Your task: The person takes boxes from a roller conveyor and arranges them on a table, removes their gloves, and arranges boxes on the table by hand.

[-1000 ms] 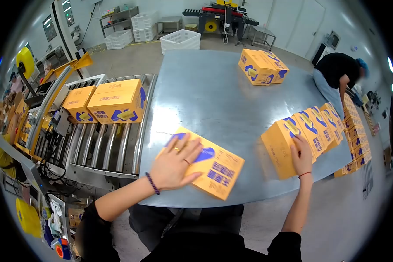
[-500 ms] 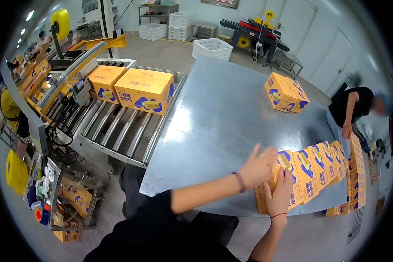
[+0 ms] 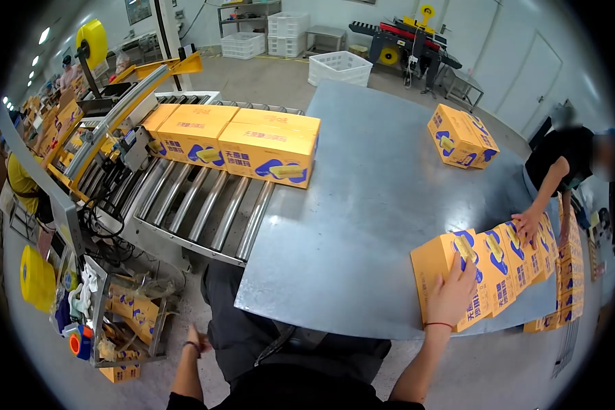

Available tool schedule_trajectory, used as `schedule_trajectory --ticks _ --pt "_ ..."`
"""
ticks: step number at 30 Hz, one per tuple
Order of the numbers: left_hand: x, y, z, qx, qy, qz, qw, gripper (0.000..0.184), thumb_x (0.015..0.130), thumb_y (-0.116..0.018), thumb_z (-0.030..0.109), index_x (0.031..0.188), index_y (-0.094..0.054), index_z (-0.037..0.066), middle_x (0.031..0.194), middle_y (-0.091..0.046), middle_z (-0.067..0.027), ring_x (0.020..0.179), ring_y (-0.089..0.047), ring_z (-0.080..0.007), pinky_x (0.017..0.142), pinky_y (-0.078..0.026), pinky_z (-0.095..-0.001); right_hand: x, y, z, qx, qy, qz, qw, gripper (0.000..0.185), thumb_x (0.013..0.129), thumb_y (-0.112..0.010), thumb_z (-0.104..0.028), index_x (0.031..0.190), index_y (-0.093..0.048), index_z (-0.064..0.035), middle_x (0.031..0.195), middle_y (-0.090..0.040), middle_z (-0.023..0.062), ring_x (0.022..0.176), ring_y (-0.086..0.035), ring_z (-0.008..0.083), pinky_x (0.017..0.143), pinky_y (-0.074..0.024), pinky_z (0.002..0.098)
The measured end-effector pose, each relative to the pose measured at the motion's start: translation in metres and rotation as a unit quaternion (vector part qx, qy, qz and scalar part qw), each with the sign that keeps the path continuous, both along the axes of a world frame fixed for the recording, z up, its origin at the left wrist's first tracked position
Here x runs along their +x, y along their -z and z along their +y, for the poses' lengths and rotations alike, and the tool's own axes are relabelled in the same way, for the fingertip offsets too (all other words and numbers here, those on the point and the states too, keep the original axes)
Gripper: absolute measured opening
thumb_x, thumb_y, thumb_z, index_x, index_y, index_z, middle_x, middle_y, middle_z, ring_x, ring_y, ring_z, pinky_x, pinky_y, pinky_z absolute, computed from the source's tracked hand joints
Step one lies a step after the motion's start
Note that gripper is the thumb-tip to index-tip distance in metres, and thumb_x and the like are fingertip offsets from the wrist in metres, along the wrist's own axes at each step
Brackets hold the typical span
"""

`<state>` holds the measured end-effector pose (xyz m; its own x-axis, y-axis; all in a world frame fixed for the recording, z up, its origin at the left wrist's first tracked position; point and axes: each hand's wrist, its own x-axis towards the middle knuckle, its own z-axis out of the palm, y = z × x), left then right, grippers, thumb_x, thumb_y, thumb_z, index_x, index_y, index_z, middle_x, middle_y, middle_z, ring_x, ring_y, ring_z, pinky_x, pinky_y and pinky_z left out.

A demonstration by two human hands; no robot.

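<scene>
A leaning row of yellow-orange cartons with blue print stands near the right side of the metal table. My right hand point(image 3: 452, 295) lies against the face of the nearest carton point(image 3: 434, 270), its fingers stretched out along the front. Several more cartons point(image 3: 497, 263) lean one behind another beyond it. Low at the left, my left hand point(image 3: 197, 339) hangs beside my leg, away from the table, with its thumb apart from the fingers and nothing in it. A co-worker's hand point(image 3: 526, 224) touches the far part of the row.
On the roller conveyor point(image 3: 220, 236), printed cartons point(image 3: 270, 147) stand in line, the front one reaching the table's point(image 3: 335, 273) edge. Two cartons point(image 3: 458, 137) sit at the table's far right. A metal cart point(image 3: 133, 314) with scraps stands at lower left. Stacked cartons point(image 3: 570, 273) are beyond the table.
My left hand has left the nearest carton and dropped to lower left. Cartons on the conveyor have advanced right to the table. The co-worker's hand has reached onto the row.
</scene>
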<state>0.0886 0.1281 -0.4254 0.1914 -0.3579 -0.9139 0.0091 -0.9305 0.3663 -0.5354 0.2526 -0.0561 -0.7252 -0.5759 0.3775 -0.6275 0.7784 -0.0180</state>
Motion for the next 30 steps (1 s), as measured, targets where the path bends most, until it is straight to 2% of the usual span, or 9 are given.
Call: schedule_trajectory --ticks 1,4,10,15,17,19,23,28,30 --pt "-0.003 0.032 0.007 0.042 -0.059 0.06 0.996 0.096 0.102 -0.021 0.077 0.124 -0.07 -0.004 0.124 -0.071 -0.019 0.106 -0.07 -0.0305 0.082 -0.058 -0.0353 -0.004 0.0 0.004 0.0 0.003 0.001 1.0 0.074 0.09 -0.074 -0.018 0.156 -0.041 -0.0103 0.157 -0.041 0.021 0.148 -0.037 0.0409 0.121 -0.0299 0.0529" --pt "-0.041 0.052 0.009 0.031 -0.147 0.117 0.982 0.095 0.103 -0.022 0.076 0.125 -0.07 -0.004 0.124 -0.07 -0.0189 0.106 -0.07 -0.0304 0.083 -0.058 -0.0354 -0.016 0.004 0.017 -0.013 -0.034 0.047 0.998 0.068 0.09 -0.072 -0.015 0.153 -0.046 -0.0123 0.155 -0.044 0.0187 0.145 -0.041 0.0391 0.119 -0.0335 0.0514" --pt "-0.082 0.046 -0.003 -0.026 -0.171 0.13 0.976 0.093 0.103 -0.023 0.074 0.125 -0.069 -0.004 0.125 -0.07 -0.0187 0.107 -0.07 -0.0302 0.084 -0.057 -0.0354 -0.062 0.006 0.046 -0.026 -0.024 0.039 0.999 0.062 0.09 -0.072 -0.018 0.148 -0.052 -0.0126 0.152 -0.05 0.0155 0.14 -0.047 0.0385 0.116 -0.0384 0.0477" --pt "-0.093 0.049 -0.011 -0.032 -0.166 0.138 0.976 0.091 0.104 -0.024 0.072 0.126 -0.069 -0.004 0.126 -0.07 -0.0185 0.108 -0.069 -0.0301 0.085 -0.057 -0.0355 -0.147 0.016 0.041 -0.026 0.003 -0.006 1.0 0.055 0.091 -0.071 -0.016 0.144 -0.055 -0.0095 0.151 -0.049 0.0215 0.138 -0.047 0.0416 0.117 -0.0373 0.0463" --pt "-0.093 0.05 -0.01 -0.03 -0.165 0.135 0.977 0.09 0.104 -0.024 0.071 0.126 -0.069 -0.004 0.126 -0.07 -0.0185 0.108 -0.069 -0.03 0.085 -0.057 -0.0355 -0.102 -0.015 -0.024 -0.116 -0.165 -0.02 0.979 0.05 0.093 -0.071 -0.018 0.14 -0.058 -0.0076 0.15 -0.05 0.023 0.138 -0.047 0.0425 0.117 -0.0378 0.0472" --pt "-0.092 0.049 -0.008 -0.029 -0.165 0.132 0.977 0.089 0.104 -0.024 0.07 0.126 -0.068 -0.004 0.126 -0.069 -0.0184 0.108 -0.069 -0.0299 0.085 -0.057 -0.0355 -0.067 -0.027 -0.089 -0.119 -0.284 -0.045 0.95 0.047 0.093 -0.072 -0.02 0.137 -0.059 -0.006 0.149 -0.051 0.0225 0.138 -0.048 0.0419 0.117 -0.0382 0.047" --pt "-0.095 0.048 -0.006 -0.027 -0.167 0.13 0.977 0.087 0.105 -0.025 0.069 0.127 -0.068 -0.004 0.127 -0.069 -0.0183 0.109 -0.069 -0.0298 0.086 -0.057 -0.0356 -0.032 -0.04 -0.223 -0.111 -0.426 -0.088 0.893 0.047 0.094 -0.072 -0.026 0.136 -0.06 -0.0064 0.149 -0.052 0.019 0.139 -0.049 0.0371 0.118 -0.0374 0.0461" --pt "-0.095 0.043 0.0 -0.036 -0.169 0.129 0.976 0.085 0.106 -0.026 0.067 0.127 -0.068 -0.004 0.128 -0.069 -0.0181 0.11 -0.069 -0.0296 0.087 -0.057 -0.0357 -0.011 -0.027 -0.346 -0.074 -0.363 -0.097 0.924 0.048 0.097 -0.066 -0.03 0.139 -0.059 -0.0071 0.147 -0.055 0.0137 0.139 -0.049 0.0314 0.12 -0.0313 0.0528" --pt "-0.094 0.043 0.002 -0.038 -0.167 0.127 0.977 0.084 0.106 -0.026 0.067 0.128 -0.068 -0.004 0.128 -0.069 -0.018 0.11 -0.069 -0.0296 0.087 -0.057 -0.0357 -0.008 -0.014 -0.36 -0.04 -0.334 -0.163 0.928 0.051 0.099 -0.064 -0.033 0.143 -0.057 -0.0088 0.145 -0.056 0.0126 0.141 -0.047 0.0297 0.122 -0.0271 0.0567"
